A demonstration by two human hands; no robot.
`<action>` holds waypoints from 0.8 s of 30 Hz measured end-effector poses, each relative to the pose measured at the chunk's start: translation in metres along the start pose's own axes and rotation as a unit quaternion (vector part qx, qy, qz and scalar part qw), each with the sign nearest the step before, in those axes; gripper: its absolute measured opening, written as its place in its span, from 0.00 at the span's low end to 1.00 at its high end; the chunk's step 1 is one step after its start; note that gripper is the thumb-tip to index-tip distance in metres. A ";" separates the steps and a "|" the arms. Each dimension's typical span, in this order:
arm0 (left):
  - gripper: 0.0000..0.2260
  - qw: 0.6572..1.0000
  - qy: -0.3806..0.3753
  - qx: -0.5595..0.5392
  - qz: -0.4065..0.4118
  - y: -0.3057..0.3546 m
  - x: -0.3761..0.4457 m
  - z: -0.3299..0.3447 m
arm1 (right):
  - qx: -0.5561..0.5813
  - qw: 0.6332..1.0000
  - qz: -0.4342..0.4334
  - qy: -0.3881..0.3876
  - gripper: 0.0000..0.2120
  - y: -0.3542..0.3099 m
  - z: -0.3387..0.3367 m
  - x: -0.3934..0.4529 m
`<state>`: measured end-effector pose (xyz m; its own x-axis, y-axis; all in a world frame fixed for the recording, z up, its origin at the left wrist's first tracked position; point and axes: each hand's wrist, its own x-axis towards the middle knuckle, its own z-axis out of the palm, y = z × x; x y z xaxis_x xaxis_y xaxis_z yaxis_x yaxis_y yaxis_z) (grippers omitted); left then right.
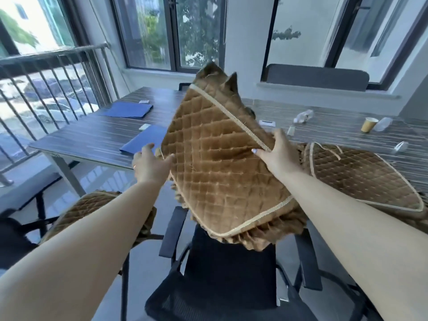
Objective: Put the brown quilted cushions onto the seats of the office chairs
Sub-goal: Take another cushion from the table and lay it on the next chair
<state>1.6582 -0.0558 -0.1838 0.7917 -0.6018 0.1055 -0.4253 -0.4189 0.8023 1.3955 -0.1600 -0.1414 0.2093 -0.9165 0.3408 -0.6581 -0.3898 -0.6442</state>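
Observation:
I hold a brown quilted cushion (217,158) with cream piping and a ruffled edge tilted in the air above a black mesh office chair (231,269). My right hand (275,151) grips its right edge. My left hand (150,165) is at its left edge, thumb touching the fabric, fingers spread. A second brown cushion (361,179) lies on the table at the right. A third brown cushion (76,214) rests on the seat of another chair at the lower left, partly hidden by my left forearm.
A long striped grey table (92,137) stretches ahead with two blue folders (129,110), a paper cup (368,124), crumpled plastic and small cards. A metal railing (53,72) stands at the left; windows run along the back. A grey chair back (317,77) shows behind the table.

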 end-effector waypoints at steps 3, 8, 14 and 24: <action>0.27 0.979 0.044 0.028 0.195 0.025 -0.014 -0.013 | -0.095 0.990 -0.100 -0.038 0.21 -0.017 0.001 0.001; 0.24 0.894 0.018 0.141 0.425 0.060 -0.027 -0.016 | -0.211 0.937 -0.274 -0.046 0.17 -0.039 0.000 0.005; 0.17 0.895 -0.015 0.161 0.416 0.075 -0.037 0.001 | -0.197 0.909 -0.368 0.007 0.13 -0.050 0.004 0.013; 0.08 0.972 0.007 -0.079 0.220 0.062 -0.023 -0.015 | -0.064 0.984 0.153 0.062 0.51 0.054 0.012 -0.021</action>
<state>1.6200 -0.0577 -0.1283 0.5551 -0.6887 0.4664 -0.6529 -0.0133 0.7573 1.3647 -0.1631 -0.1917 -0.0967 -0.9683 0.2304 -0.7635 -0.0764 -0.6413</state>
